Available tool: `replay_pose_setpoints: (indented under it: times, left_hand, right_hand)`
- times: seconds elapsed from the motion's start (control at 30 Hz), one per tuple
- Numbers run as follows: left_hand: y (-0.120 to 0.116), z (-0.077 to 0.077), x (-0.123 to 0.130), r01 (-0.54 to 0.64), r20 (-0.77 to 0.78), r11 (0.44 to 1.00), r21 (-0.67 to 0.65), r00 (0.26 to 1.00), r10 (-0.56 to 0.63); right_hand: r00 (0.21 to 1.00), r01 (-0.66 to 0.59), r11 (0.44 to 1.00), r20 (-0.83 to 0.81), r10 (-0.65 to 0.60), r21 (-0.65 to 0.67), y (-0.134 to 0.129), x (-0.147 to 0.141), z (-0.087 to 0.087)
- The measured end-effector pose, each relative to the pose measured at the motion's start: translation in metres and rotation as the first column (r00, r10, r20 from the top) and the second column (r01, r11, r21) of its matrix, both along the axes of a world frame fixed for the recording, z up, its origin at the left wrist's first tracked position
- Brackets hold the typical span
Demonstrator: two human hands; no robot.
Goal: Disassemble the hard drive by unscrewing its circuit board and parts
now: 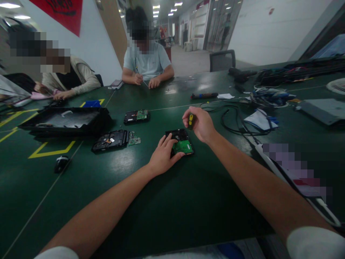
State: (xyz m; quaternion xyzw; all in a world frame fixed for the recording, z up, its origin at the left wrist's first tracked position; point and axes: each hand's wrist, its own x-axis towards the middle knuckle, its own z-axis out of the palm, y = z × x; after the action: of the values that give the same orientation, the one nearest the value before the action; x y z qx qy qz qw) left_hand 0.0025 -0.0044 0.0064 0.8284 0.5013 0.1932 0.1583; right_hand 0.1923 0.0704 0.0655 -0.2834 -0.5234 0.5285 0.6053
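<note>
A black hard drive with a green circuit board (184,147) lies on the dark green table (129,201). Over its left side rests my left hand (165,155), fingers spread, the thumb near the board's front edge. My right hand (201,124) is closed around a yellow and black screwdriver (191,121), just beyond the drive's right side. The tool's tip cannot be made out. Left of my left hand lie a black drive with a circuit board sticking out (114,140) and, farther back, another drive with a green board (137,116).
Black trays (66,120) and a mouse (61,164) are at the left. Cables (237,122), a white cloth (260,119) and a grey metal box (322,109) lie at the right. A screwdriver-like tool (204,96) is farther back. Two people sit across the table.
</note>
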Motion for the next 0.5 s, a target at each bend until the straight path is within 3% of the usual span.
replay_pose_setpoints:
  times: [0.5]
  left_hand:
    - [-0.0006, 0.0011, -0.0002, -0.002, -0.002, 1.000, -0.012, 1.000, 0.002]
  right_hand:
    - [0.998, -0.057, 0.997, -0.017, 0.057, -0.054, -0.0030, 0.0028, 0.0013]
